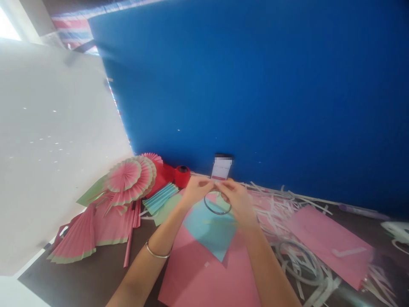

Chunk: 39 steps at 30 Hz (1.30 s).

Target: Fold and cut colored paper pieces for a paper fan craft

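A thin dark ring (217, 213) hangs upright between my hands, over the papers. My left hand (197, 190) is closed in a pinch at the ring's top, with a metal bangle on that wrist. Closed beside it, my right hand (239, 202) has its fingers at the ring's upper right. The fingertips of both hands nearly meet, and they hide the top of the ring. Below lies a light blue sheet of paper (212, 234), on top of a large pink sheet (207, 283). A phone (221, 168) leans upright just behind my hands.
Pleated pink-and-green paper fans (124, 177) are piled at the left, near a folded blue paper strip (161, 198) and a red tape roll (182, 175). White paper strips (277, 204), pale hoops (300, 262) and pink paper (329, 245) lie right. A blue panel (255, 85) stands behind.
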### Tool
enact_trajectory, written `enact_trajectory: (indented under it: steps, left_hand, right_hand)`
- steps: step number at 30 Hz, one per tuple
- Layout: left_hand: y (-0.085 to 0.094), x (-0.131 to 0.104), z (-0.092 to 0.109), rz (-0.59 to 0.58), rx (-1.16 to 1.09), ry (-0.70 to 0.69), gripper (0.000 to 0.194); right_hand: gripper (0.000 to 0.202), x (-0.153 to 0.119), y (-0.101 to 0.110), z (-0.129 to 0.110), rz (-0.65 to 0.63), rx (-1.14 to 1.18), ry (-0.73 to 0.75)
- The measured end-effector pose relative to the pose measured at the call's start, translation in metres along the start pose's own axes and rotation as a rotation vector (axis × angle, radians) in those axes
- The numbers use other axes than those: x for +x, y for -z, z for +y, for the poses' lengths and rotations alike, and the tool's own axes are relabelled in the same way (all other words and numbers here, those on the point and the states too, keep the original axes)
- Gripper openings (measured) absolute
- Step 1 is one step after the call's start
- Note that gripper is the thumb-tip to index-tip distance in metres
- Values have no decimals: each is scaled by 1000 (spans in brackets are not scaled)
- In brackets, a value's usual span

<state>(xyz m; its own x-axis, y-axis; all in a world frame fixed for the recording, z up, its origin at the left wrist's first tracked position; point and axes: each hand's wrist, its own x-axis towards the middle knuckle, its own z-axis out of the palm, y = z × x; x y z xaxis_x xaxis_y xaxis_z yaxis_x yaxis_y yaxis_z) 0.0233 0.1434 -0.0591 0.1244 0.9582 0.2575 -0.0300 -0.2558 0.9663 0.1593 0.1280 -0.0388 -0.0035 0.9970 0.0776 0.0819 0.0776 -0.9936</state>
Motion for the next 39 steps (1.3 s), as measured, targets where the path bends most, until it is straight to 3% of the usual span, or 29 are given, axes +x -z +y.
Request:
enact_trajectory:
  steps: [20,39]
  left_hand:
    - [-2,-5,8,38,239,-72,19]
    - [5,-2,5,121,335,-119,23]
  right_hand:
    - [24,4,-2,7,45,-11,-39]
    - [42,-1,-1,-5,-10,-83,-39]
